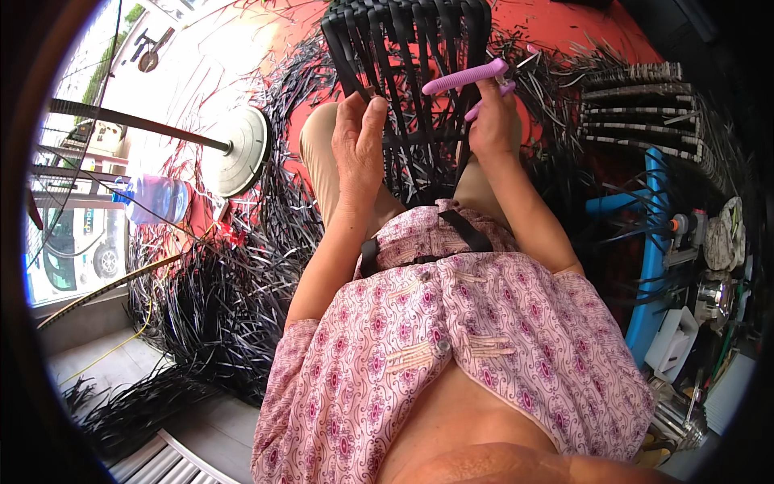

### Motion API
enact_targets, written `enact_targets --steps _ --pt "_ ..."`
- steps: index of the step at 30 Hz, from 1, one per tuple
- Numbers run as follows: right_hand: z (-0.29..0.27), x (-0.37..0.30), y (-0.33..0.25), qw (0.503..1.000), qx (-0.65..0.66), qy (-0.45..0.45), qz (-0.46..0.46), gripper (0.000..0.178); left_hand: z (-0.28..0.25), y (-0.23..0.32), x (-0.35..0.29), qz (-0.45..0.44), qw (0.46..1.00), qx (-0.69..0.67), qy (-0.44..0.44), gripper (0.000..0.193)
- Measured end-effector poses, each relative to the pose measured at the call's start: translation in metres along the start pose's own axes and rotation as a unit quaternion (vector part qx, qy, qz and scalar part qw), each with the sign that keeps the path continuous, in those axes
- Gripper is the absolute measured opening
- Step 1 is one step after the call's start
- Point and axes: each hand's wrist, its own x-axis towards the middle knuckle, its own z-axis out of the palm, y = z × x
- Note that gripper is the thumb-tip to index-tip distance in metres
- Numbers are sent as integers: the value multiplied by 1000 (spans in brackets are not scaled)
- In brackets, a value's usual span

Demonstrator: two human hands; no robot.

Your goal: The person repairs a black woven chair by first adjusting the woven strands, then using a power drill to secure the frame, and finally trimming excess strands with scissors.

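Note:
Between my knees stands a black woven basket, its sides made of many loose-hanging plastic strips. My left hand is at the basket's left side, thumb and fingertips closed on a black strip. On the right side, my right hand grips a pink two-armed tool that looks like pliers or snips. Its two pink arms stand apart and point left, across the basket's strips. The tool's working end is partly hidden by my fingers, so its exact kind is unclear.
Heaps of loose black strips cover the floor at left. Beyond them stand a round grey base with a pole and a clear blue water jug. At right are bundled strips, a blue frame and a white container.

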Motion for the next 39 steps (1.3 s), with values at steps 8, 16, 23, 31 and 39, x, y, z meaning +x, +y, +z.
enact_targets --steps 8,16,23,31,39 --pt "-18 -24 -15 994 108 3 18 32 50 -32 -35 -100 921 -338 -163 28" --pt "-6 -61 -44 992 11 -104 -71 40 55 -35 -53 -21 910 -331 -247 23" --pt "-15 -63 -43 953 15 -293 79 38 41 -23 -66 -9 948 -6 -317 28" --pt "-26 -72 -50 905 9 -409 114 44 29 -24 -71 146 893 263 -336 47" --pt "-31 -80 -48 935 18 -338 105 29 -13 -30 -30 39 999 27 17 37"
